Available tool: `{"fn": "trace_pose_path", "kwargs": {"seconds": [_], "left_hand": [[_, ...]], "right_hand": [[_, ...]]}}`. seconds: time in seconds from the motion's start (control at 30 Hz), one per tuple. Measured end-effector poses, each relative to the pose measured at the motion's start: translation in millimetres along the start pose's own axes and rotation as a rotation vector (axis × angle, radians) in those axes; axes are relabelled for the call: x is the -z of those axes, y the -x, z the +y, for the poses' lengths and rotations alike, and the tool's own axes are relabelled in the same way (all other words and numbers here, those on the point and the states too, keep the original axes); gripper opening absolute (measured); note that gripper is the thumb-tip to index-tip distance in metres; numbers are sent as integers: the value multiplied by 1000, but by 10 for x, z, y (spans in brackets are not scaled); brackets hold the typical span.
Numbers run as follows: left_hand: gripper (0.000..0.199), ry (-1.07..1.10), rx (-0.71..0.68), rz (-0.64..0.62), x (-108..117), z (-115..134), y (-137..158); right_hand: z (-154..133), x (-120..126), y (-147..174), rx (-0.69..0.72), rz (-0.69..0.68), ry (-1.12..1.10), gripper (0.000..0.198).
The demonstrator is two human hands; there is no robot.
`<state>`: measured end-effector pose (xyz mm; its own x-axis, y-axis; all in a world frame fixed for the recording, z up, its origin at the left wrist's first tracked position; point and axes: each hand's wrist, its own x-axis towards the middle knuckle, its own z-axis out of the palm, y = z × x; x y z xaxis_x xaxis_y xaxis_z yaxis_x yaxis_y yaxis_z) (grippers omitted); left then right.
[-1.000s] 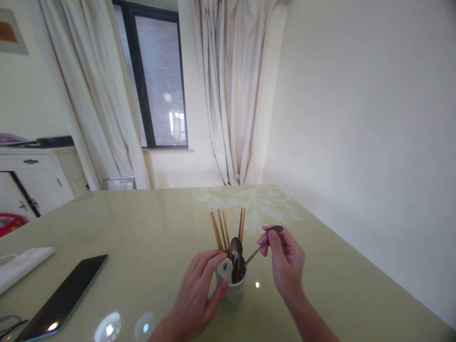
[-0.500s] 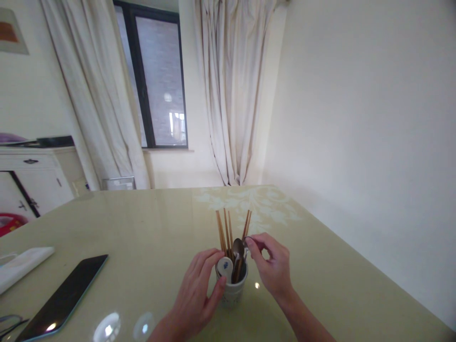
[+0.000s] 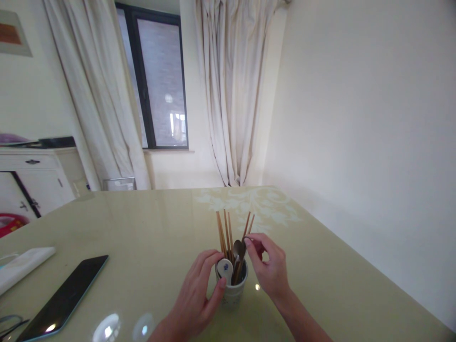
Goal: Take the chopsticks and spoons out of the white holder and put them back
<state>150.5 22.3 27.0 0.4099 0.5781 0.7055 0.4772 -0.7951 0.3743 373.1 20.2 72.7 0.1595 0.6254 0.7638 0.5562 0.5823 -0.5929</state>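
Observation:
A pale ceramic cup [image 3: 232,298] stands upright on the table in front of me, holding several utensils. My left hand [image 3: 197,287] curves around its left side, fingertips at the rim and thumb at the front. In the cup, a white ceramic spoon [image 3: 225,269] with a blue mark leans at the front left, and a dark metal spoon [image 3: 237,248] stands behind it. Several wooden chopsticks [image 3: 228,235] rise at the back. My right hand [image 3: 270,265] pinches the bowl edge of another dark spoon [image 3: 243,248] on the cup's right side; its lower end is hidden.
On the glossy green table [image 3: 160,228], a black tablet-like device [image 3: 64,297] lies at the left, near a white flat object [image 3: 24,266]. Dark-framed eyeglasses or a cable [image 3: 12,325] lie at the lower left edge. A wall [image 3: 356,142] borders the right side.
The spoon in my right hand has shifted slightly, its dark bowl now showing beside the other metal spoon. The right-hand chopsticks have spread and tilted a little to the right. My left hand stays put.

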Motion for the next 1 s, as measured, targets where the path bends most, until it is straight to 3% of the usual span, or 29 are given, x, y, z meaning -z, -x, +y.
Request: {"fn": "trace_pose_path", "kwargs": {"seconds": [0.13, 0.33, 0.63, 0.77, 1.0], "left_hand": [[44, 52, 41, -11, -12, -3, 11], [45, 172, 121, -47, -33, -12, 28], [55, 442, 279, -73, -110, -7, 18], [57, 445, 291, -77, -121, -15, 35], [58, 448, 305, -54, -134, -31, 44]], "right_hand": [[33, -34, 27, -106, -82, -113, 26], [75, -181, 143, -282, -17, -294, 23], [98, -192, 109, -296, -45, -210, 36], [83, -190, 89, -289, -26, -178, 47], [111, -217, 69, -338, -117, -295, 44]]}}
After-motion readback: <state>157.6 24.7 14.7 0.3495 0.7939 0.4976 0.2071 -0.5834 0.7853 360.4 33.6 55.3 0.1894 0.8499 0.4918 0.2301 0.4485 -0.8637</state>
